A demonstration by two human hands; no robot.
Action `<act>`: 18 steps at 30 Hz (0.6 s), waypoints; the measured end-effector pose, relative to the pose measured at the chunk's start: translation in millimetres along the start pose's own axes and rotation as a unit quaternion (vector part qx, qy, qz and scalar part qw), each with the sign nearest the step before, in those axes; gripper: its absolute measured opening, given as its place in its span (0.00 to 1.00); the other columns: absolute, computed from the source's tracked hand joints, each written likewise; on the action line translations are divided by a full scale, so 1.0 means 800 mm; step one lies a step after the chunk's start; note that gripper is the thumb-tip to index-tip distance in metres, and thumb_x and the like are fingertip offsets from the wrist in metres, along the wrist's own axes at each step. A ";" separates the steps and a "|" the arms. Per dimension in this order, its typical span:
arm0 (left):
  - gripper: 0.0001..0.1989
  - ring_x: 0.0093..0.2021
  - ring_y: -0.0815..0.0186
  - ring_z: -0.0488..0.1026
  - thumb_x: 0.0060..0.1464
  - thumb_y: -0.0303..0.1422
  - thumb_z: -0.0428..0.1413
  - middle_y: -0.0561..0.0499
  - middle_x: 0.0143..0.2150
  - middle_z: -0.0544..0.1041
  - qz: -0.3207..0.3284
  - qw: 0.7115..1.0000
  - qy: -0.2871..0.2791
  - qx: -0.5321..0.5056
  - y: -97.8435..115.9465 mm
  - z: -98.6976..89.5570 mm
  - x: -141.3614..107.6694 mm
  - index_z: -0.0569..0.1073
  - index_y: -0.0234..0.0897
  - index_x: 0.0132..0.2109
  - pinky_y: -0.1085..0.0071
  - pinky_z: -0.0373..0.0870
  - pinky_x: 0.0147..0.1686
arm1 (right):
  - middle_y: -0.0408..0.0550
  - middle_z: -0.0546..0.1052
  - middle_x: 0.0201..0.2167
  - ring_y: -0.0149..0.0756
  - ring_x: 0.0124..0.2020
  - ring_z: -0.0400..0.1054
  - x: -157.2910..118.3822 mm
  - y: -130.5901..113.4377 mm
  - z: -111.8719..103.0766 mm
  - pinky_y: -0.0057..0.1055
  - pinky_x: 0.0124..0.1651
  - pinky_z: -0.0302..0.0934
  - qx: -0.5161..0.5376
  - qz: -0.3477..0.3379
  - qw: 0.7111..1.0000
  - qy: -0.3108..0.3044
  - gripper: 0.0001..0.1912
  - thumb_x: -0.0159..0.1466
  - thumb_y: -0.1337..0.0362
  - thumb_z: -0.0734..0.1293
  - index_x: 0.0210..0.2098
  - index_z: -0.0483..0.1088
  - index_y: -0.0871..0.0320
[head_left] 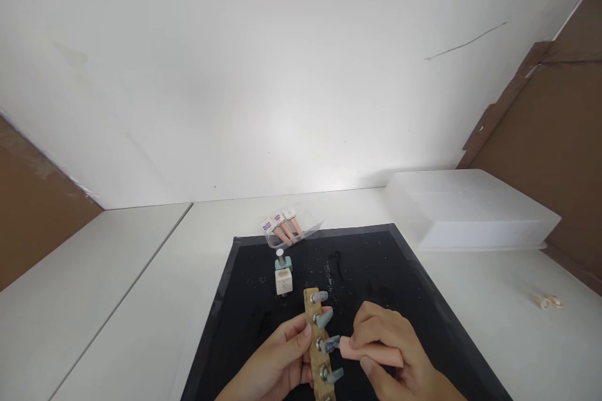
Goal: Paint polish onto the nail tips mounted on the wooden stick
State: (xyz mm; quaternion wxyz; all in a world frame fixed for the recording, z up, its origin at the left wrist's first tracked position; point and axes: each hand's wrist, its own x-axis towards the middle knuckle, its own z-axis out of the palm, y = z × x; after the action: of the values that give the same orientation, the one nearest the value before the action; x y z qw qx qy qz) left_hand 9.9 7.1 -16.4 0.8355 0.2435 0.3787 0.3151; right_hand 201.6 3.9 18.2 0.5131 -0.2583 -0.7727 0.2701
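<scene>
My left hand (290, 357) is closed around a narrow wooden strip (309, 310), held tilted above the black mat. Several nail tips stick out from metal mounts along the strip; a clear one (320, 296) is at the far end and a grey-blue one (324, 318) is just below it. My right hand (388, 344) grips a pink-handled polish brush (374, 353). The brush's end meets the third nail tip (330, 344); the bristles are hard to make out. Another grey-blue nail tip (335, 375) sits nearer to me. The strip's near end runs out of view.
On the black mat (367, 257) stand a white cube-shaped bottle (283, 282) and a pale teal piece with a metal stem (283, 263). Behind lies a clear tray (310, 223) with several pink-handled bottles (285, 230). A white plastic bin (475, 213) and small beige pieces (545, 302) are at right.
</scene>
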 end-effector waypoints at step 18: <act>0.24 0.22 0.74 0.66 0.40 0.41 0.64 0.54 0.25 0.71 0.015 1.000 -0.006 -0.012 0.004 0.003 -0.002 0.75 0.40 0.47 0.74 0.58 0.24 | 0.42 0.66 0.19 0.31 0.19 0.60 0.003 -0.006 -0.001 0.26 0.22 0.54 0.036 0.019 0.999 0.026 0.05 0.61 0.69 0.60 0.31 0.66 0.55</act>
State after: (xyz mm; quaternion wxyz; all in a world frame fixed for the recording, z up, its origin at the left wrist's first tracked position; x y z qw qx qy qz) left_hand 9.9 7.4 -12.3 0.8358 0.2412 0.3660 0.3307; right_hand 201.1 2.4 23.7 0.5369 -0.2612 -0.7436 0.3008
